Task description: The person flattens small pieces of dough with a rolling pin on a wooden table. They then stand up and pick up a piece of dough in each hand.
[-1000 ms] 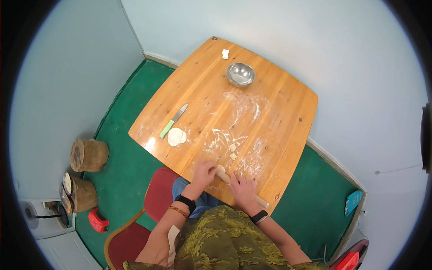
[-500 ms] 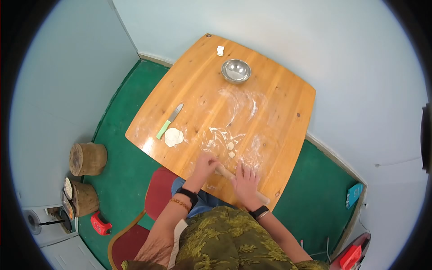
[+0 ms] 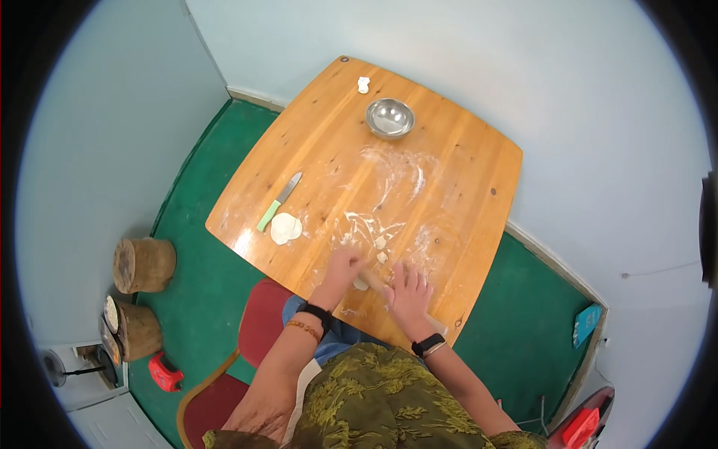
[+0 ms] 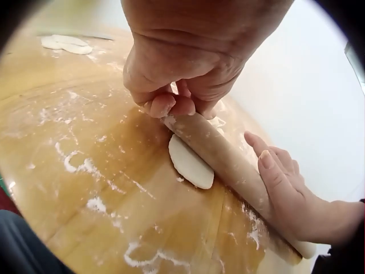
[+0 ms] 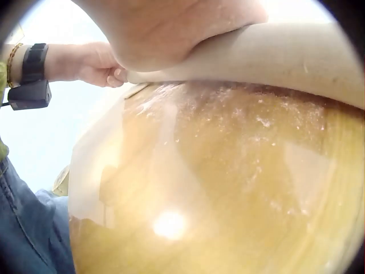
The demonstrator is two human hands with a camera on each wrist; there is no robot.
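Note:
A pale rolling pin (image 3: 374, 280) lies slanted near the table's front edge. My left hand (image 3: 342, 271) has its fingers curled round the pin's far-left end, seen closely in the left wrist view (image 4: 179, 68). Under the pin's near side a flat dough round (image 4: 191, 162) shows partly; the pin covers the rest. My right hand (image 3: 409, 299) rests palm down on the pin, its fingers extended and slightly spread. Two small dough pieces (image 3: 381, 257) sit just beyond the pin.
Flattened dough rounds (image 3: 285, 228) lie at the left beside a green-handled knife (image 3: 278, 202). Farther back stand a steel bowl (image 3: 390, 118) and a white crumpled item (image 3: 363, 84). Flour streaks the table (image 3: 464, 194). A red chair (image 3: 262, 318) is at the front left.
My left fingers have gone from the dough round to the pin's end. The round now shows on the pin's near side. My right hand's fingers are more spread. The head view has shifted slightly.

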